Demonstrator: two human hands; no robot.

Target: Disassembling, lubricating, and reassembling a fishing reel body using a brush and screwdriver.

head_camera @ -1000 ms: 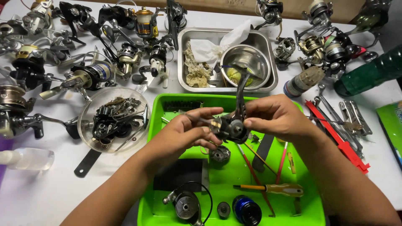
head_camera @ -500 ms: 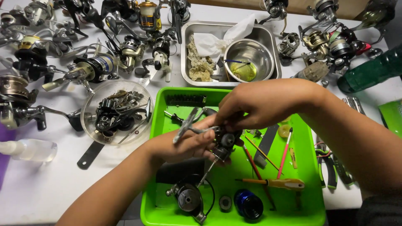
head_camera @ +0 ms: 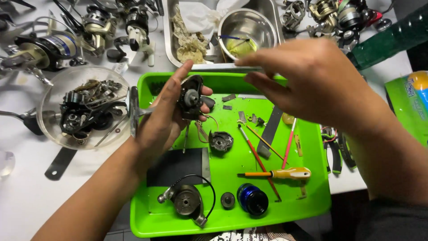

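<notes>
A person works over a bright green plastic tray (head_camera: 147,223) on a white table (head_camera: 26,196). The left hand (head_camera: 162,118) grips a dark fishing reel body (head_camera: 191,97), fingers wrapped round its back, so the opened side with its round gear faces up toward the eyes, likely for inspection. The reel is raised just above the tray's upper left part. The right hand (head_camera: 307,85) hovers above the tray's far edge, fingers loosely extended and holding nothing that can be seen; whether a tiny part sits between the fingertips cannot be told.

Loose parts lie in the tray, seemingly kept there so they do not roll away: a round side cover (head_camera: 221,141), a blue spool (head_camera: 252,198), a rotor with wire bail (head_camera: 187,201), a yellow-handled screwdriver (head_camera: 285,173) and thin red-handled brushes (head_camera: 254,151).

Beyond the tray stands a steel pan (head_camera: 171,40) holding a steel bowl (head_camera: 247,27) and rags. A clear bowl of dark reel pieces (head_camera: 84,107) sits left. Many other reels (head_camera: 93,24) crowd the table's far side.
</notes>
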